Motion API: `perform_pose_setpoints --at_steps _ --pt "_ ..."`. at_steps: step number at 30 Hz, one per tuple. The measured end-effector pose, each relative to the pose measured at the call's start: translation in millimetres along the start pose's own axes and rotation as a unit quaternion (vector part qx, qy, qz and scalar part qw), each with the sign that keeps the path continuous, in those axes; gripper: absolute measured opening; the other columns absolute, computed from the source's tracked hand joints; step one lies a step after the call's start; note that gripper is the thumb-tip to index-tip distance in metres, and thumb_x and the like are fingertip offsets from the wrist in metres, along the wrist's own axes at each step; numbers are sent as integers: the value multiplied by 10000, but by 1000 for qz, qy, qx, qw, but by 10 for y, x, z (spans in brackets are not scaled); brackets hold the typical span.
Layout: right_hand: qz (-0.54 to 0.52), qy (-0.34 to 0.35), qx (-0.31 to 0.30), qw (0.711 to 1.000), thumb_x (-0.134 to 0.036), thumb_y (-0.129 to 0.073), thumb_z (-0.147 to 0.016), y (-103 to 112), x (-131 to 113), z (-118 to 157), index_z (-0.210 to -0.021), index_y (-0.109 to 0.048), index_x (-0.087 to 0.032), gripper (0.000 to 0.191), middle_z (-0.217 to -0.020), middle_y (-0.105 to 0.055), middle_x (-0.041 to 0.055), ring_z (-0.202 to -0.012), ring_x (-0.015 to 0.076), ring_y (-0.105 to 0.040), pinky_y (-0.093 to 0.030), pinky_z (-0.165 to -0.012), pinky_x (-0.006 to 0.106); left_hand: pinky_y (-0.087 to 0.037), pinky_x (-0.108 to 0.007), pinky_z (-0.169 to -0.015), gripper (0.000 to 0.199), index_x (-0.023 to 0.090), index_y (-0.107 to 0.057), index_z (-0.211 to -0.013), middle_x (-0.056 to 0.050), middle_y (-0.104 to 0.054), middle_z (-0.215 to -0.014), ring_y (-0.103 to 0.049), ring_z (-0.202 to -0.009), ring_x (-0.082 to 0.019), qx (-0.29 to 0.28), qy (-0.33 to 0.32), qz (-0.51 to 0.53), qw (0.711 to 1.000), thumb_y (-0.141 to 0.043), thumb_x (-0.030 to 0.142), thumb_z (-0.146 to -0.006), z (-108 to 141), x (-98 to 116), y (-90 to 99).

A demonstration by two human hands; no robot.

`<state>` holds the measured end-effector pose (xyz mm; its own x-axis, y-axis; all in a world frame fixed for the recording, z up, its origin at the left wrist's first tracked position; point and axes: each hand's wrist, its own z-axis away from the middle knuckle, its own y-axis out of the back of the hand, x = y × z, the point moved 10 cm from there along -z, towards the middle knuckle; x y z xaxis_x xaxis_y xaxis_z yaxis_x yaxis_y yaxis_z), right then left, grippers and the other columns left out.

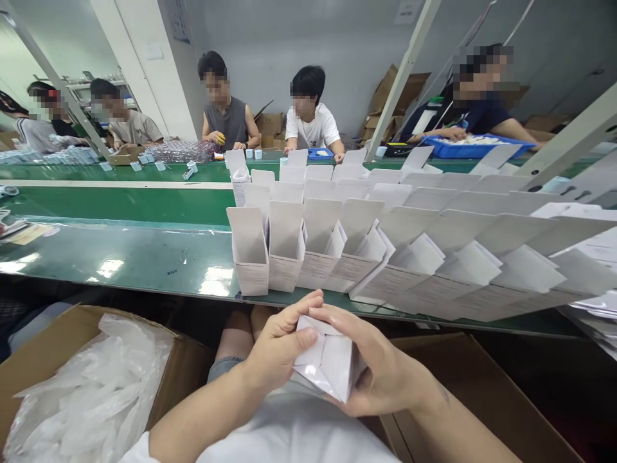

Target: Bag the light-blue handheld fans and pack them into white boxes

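Between my two hands, over my lap, is a small white cardboard box (330,360), its folded end flaps facing up toward me. My left hand (284,337) grips its left side, with the thumb lying on the folded end. Around the right side and the far edge wraps my right hand (380,366). Just beyond, along the near edge of the workbench (139,257), stand rows of white cartons (250,276) with their top flaps raised. Several in the front row have folded paper or flaps showing inside.
A cardboard box (180,373) holding clear plastic bags (96,399) is at lower left, another brown box (457,379) at lower right. Across the green conveyor (120,200) several people sit, among small light-blue cups (191,168) and a blue tray (475,148). Slanted metal posts rise from the line.
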<state>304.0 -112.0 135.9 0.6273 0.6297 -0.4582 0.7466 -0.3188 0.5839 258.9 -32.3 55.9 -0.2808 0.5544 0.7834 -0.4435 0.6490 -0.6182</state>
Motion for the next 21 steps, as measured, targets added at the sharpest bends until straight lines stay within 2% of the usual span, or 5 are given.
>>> perform_pose_setpoints --at_steps 8,12,15,18,21 --pt "-12 -35 19 999 -278 -757 -742 -8 14 103 -1537 -167 -182 995 -1439 -468 179 -1332 294 -489 -429 -1107 438 -380 -391 -1056 621 298 -595 -1318 -81 -481 -1483 -434 -1348 -293 22 55 44 997 -752 548 -771 30 -36 210" --pt "-10 7 -11 1000 -311 -704 -820 -193 -175 52 -1551 -118 -192 945 -1448 -470 178 -1359 267 -464 -351 -1160 445 -431 -408 -977 803 148 -601 -1232 -163 -646 -1225 -571 -1191 -321 35 279 87 956 -487 807 -788 218 -506 367" --pt "-23 115 -111 987 -312 -620 -891 -628 -435 -59 -1567 0 -243 920 -1475 -466 158 -1429 250 -373 -257 -1195 505 -483 -359 -860 722 70 -664 -1055 -146 -721 -915 -670 -951 -292 2 401 127 907 -546 736 -801 490 -659 361" --pt "-27 121 -194 973 -411 -640 -891 -945 -436 -194 -1567 -19 -228 935 -1526 -408 170 -1494 295 -221 -148 -1207 571 -506 -321 -791 541 51 -673 -1039 -124 -739 -850 -688 -816 -249 57 413 116 902 -671 520 -769 828 -428 677" --pt "-76 51 -161 983 -466 -634 -896 -821 -265 -334 -1524 -221 -186 802 -1510 -416 196 -1462 312 -302 -280 -1182 528 -517 -286 -735 551 28 -666 -1030 -134 -751 -862 -692 -758 -229 183 382 45 905 -777 404 -642 1346 158 1309"
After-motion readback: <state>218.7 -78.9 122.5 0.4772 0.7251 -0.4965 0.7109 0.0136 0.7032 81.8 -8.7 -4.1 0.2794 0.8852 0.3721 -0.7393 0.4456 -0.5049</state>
